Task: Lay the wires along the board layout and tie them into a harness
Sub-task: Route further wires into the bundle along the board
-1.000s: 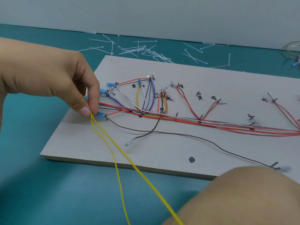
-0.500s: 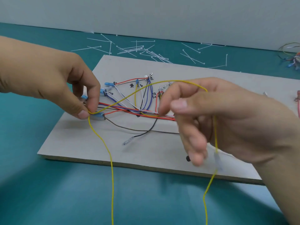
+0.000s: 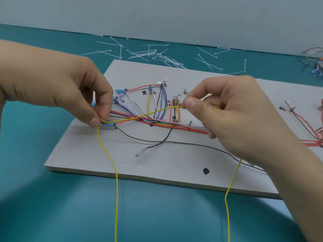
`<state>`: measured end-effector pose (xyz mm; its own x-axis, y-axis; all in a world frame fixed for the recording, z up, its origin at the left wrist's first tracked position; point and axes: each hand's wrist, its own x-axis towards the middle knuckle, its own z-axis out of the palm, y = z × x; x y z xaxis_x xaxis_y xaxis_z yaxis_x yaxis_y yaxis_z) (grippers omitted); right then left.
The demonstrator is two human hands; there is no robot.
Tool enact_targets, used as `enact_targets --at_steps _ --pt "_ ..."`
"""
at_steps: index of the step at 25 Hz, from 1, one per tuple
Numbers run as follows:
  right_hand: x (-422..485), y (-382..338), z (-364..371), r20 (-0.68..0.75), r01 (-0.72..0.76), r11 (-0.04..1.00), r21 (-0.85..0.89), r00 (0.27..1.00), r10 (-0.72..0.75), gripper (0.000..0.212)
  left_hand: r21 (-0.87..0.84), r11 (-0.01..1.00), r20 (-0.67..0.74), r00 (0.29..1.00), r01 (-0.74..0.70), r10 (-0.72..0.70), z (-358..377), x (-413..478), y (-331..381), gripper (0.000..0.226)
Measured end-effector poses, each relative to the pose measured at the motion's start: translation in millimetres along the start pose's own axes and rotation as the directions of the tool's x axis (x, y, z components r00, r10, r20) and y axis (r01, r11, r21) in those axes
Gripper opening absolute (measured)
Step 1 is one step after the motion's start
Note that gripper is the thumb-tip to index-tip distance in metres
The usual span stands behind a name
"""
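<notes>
A grey layout board (image 3: 174, 163) lies on the teal table, with red, blue, white, black and yellow wires (image 3: 157, 119) routed along its marks. My left hand (image 3: 57, 88) pinches a long yellow wire (image 3: 143, 116) at the board's left end, by a blue connector (image 3: 109, 125). My right hand (image 3: 232, 116) pinches the same yellow wire above the board's middle. Both loose ends of the yellow wire hang down past the board's front edge. A black wire (image 3: 174, 142) with a clear terminal (image 3: 139, 153) lies loose across the board.
Several white cable ties (image 3: 157, 55) lie scattered on the teal table behind the board. A bundle of spare wires (image 3: 314, 62) sits at the far right by the wall. A black dot (image 3: 206, 171) marks the board near its front edge.
My right hand came up into view, took hold of the yellow wire and drew it taut to the right over the board. My left hand kept its pinch at the left end.
</notes>
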<state>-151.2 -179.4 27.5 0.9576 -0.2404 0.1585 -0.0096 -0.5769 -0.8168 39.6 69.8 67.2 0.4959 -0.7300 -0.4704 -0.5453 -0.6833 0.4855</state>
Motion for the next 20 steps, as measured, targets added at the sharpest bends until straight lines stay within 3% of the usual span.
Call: enact_targets --at_steps 11,20 --pt "-1.0 6.0 14.2 0.057 0.027 0.996 -0.089 0.998 -0.022 0.018 -0.243 0.970 -0.058 0.998 -0.009 -0.005 -7.4 5.7 -36.9 0.074" --pt "0.9 8.6 15.0 0.070 0.018 0.994 -0.108 0.998 -0.010 0.018 -0.280 0.958 -0.049 0.996 0.058 -0.075 -6.2 15.1 -49.4 0.066"
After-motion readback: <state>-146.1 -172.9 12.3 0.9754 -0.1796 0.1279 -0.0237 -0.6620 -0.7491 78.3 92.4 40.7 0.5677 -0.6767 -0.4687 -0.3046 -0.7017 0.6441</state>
